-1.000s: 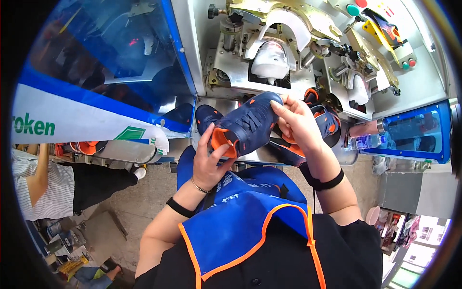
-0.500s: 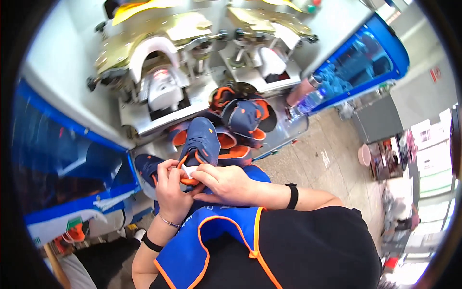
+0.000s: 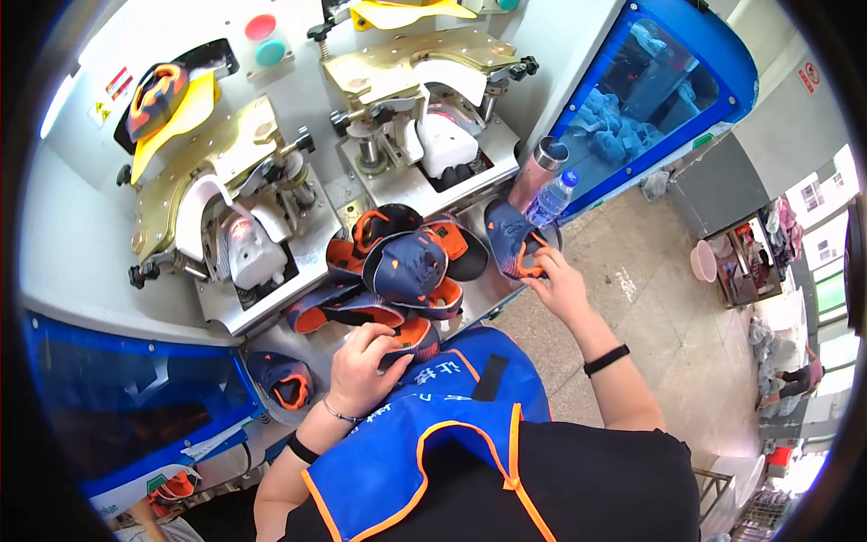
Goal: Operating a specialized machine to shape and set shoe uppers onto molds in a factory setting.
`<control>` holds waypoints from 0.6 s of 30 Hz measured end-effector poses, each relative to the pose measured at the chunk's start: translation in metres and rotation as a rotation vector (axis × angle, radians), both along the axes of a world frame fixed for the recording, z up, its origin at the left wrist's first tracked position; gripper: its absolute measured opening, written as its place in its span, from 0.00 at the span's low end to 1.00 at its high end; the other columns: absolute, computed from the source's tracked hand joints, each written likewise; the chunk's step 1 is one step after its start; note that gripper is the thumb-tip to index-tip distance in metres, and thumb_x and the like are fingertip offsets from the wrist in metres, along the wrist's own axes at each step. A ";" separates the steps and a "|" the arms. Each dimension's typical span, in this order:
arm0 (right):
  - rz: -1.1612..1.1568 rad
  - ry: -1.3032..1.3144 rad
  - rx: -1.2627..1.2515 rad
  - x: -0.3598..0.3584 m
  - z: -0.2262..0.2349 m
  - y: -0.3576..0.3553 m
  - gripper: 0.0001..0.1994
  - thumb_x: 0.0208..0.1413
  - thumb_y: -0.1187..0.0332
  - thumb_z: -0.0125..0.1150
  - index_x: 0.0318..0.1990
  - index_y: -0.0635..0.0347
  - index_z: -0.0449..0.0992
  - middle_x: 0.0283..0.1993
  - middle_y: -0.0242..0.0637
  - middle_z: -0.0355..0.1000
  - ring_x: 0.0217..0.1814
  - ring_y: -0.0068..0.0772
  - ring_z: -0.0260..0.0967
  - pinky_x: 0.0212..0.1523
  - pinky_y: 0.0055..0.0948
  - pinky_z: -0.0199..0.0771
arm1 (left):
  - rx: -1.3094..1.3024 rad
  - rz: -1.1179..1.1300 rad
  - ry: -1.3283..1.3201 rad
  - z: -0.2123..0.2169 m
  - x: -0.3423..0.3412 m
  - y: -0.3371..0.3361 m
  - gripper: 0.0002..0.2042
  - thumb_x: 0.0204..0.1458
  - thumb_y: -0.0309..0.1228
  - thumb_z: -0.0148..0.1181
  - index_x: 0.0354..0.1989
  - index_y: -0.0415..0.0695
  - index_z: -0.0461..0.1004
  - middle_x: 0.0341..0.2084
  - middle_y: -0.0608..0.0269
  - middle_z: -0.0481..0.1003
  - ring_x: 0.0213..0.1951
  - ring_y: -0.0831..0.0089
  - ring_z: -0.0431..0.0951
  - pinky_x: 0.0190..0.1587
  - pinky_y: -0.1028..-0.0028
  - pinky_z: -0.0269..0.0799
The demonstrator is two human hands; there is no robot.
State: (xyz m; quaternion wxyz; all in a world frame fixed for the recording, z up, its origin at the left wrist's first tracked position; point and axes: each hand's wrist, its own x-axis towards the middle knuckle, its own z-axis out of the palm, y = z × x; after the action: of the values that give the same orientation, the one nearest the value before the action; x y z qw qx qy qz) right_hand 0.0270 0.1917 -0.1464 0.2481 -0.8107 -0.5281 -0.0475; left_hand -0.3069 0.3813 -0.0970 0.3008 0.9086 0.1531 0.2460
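Observation:
At the right end of the metal ledge, a navy shoe upper (image 3: 508,230) with orange lining is held at its collar by my right hand (image 3: 558,285), fingers closed on the orange edge. My left hand (image 3: 363,366) is curved with thumb and fingers apart, at the near edge of another orange-lined upper (image 3: 417,336); whether it touches is hard to tell. Beyond it lies a heap of similar navy uppers (image 3: 406,266), some toe up, some with orange insides showing. One more upper (image 3: 282,379) rests alone on the left part of the ledge.
Two shoe-forming stations (image 3: 244,253) (image 3: 442,144) with metal clamps and white moulds stand behind the heap. A tumbler (image 3: 539,172) and a water bottle (image 3: 553,199) stand at the ledge's right end. Blue-framed windowed panels flank me, left (image 3: 135,388) and right (image 3: 650,99).
My hands have separated. The upper both hands held in front of me is gone from there; my right hand now holds one at the far right. The view has shifted too.

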 end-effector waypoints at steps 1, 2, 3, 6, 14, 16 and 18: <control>0.008 0.028 -0.021 0.016 -0.014 0.004 0.19 0.48 0.57 0.69 0.41 0.56 0.71 0.47 0.34 0.71 0.40 0.47 0.75 0.38 0.40 0.75 | 0.001 0.017 0.005 -0.003 0.004 -0.001 0.11 0.41 0.28 0.71 0.31 0.42 0.75 0.36 0.58 0.75 0.37 0.59 0.77 0.38 0.66 0.75; 0.013 0.041 -0.021 0.028 -0.026 0.008 0.19 0.48 0.57 0.69 0.41 0.56 0.71 0.47 0.34 0.71 0.40 0.47 0.75 0.38 0.40 0.75 | -0.009 0.035 0.038 -0.006 0.008 -0.002 0.10 0.41 0.28 0.71 0.30 0.43 0.75 0.35 0.60 0.75 0.37 0.59 0.77 0.37 0.66 0.74; -0.002 0.051 -0.125 0.038 -0.035 0.013 0.19 0.49 0.57 0.68 0.43 0.56 0.70 0.48 0.33 0.71 0.41 0.47 0.75 0.38 0.41 0.75 | -0.015 0.050 0.035 -0.007 0.010 -0.003 0.10 0.42 0.28 0.71 0.30 0.43 0.74 0.35 0.60 0.75 0.37 0.59 0.77 0.37 0.66 0.74; 0.023 0.038 -0.229 0.046 -0.038 0.021 0.23 0.47 0.52 0.68 0.46 0.53 0.71 0.51 0.33 0.71 0.39 0.47 0.76 0.36 0.44 0.76 | 0.002 0.143 0.092 -0.007 0.010 -0.003 0.10 0.43 0.30 0.70 0.31 0.44 0.74 0.34 0.58 0.74 0.37 0.58 0.77 0.37 0.65 0.75; 0.575 -0.025 0.531 0.002 0.087 0.118 0.11 0.45 0.59 0.70 0.30 0.52 0.75 0.25 0.34 0.68 0.22 0.37 0.69 0.21 0.33 0.67 | -0.231 0.427 0.033 0.014 -0.004 -0.003 0.08 0.46 0.31 0.68 0.29 0.42 0.76 0.28 0.59 0.75 0.32 0.60 0.78 0.35 0.67 0.74; 0.853 -0.142 0.674 -0.024 0.132 0.178 0.07 0.46 0.67 0.67 0.28 0.55 0.74 0.23 0.34 0.67 0.17 0.35 0.65 0.18 0.32 0.63 | -0.150 0.455 0.013 0.026 -0.004 -0.003 0.07 0.47 0.28 0.69 0.30 0.41 0.77 0.27 0.58 0.76 0.30 0.62 0.78 0.34 0.69 0.74; 1.074 -0.202 0.749 -0.060 0.180 0.247 0.05 0.46 0.71 0.65 0.28 0.57 0.73 0.23 0.35 0.67 0.18 0.35 0.66 0.19 0.33 0.66 | -0.149 0.380 -0.029 0.040 -0.002 -0.001 0.07 0.47 0.29 0.69 0.30 0.42 0.77 0.27 0.59 0.76 0.30 0.61 0.78 0.33 0.68 0.73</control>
State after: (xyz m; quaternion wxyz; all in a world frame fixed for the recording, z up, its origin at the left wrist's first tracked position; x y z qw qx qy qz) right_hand -0.0326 0.4386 0.0339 0.4517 -0.2851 -0.8274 -0.1734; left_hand -0.3089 0.3799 -0.0572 0.3174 0.8350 0.3354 0.2993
